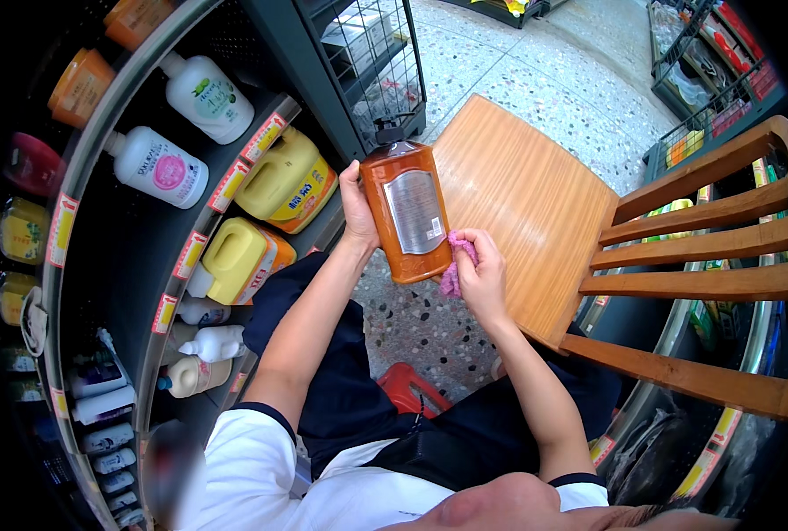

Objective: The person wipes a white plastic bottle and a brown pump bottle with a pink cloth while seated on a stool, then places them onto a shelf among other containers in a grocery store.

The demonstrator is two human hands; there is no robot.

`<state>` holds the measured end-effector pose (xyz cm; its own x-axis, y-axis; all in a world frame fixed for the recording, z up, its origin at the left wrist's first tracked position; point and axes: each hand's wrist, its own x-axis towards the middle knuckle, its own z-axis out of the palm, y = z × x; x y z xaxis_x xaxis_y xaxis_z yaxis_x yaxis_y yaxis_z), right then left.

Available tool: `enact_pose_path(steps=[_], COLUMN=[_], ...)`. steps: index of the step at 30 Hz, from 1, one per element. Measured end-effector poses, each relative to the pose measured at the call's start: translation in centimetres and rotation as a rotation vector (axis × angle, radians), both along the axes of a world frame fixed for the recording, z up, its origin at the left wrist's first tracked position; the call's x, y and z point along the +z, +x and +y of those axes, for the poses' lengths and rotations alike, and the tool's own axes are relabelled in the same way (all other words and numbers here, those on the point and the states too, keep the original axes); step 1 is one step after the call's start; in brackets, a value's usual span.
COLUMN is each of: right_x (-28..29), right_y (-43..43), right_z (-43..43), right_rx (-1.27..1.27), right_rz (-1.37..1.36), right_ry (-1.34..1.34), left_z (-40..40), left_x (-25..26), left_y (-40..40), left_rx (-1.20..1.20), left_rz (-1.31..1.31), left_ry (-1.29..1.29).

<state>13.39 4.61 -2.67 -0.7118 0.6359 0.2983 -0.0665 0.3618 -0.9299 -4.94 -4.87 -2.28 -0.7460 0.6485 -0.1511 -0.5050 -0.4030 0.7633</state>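
An amber plastic pump bottle (375, 199) with a black pump top and a silver label (412, 206) is held up in front of me, slightly tilted. My left hand (359, 209) grips it along its left side, the fingers hidden behind it. At the bottle's lower right edge, my right hand (481, 269) pinches a crumpled pink cloth (452, 282), which touches or nearly touches the bottle. Just beyond my right hand is the seat of a wooden chair (527, 179), partly behind the bottle.
To the left, a store shelf (231, 192) carries white pump bottles (161, 166) and yellow jugs (288, 179). A wire-sided rack (374, 60) stands ahead. The chair's slatted back (699, 216) rises at right, before more shelving (666, 332). Something red (410, 388) lies low between my legs.
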Motion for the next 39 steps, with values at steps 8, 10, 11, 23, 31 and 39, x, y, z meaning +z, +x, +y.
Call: enact_pose_path(steps=[8, 10, 11, 23, 31, 39], right_x=[-0.8, -1.0, -1.7, 2.0, 2.5, 1.5], right_y=[-0.9, -1.0, -1.1, -0.1, 0.9, 2.9], right_z=[0.8, 0.6, 0.8, 0.1, -1.4, -1.5], right_rx=[-0.047, -0.128, -0.126, -0.367, -0.319, 0.055], right_rz=[-0.089, -0.082, -0.082, 0.18, 0.234, 0.132], right_ry=[-0.006, -0.048, -0.048, 0.254, 0.44, 0.556], left_z=[0.2, 0.5, 0.6, 3.4, 4.9, 5.1], left_x=[0.8, 0.6, 0.5, 2.9, 3.1, 3.9], left_y=[1.1, 1.0, 1.0, 3.2, 4.0, 3.3], left_rx=[-0.038, -0.063, -0.061, 0.178, 0.191, 0.131], left_rz=[-0.003, -0.01, -0.01, -0.215, -0.256, -0.211], left_ry=[0.026, 0.039, 0.038, 0.218, 0.343, 0.482])
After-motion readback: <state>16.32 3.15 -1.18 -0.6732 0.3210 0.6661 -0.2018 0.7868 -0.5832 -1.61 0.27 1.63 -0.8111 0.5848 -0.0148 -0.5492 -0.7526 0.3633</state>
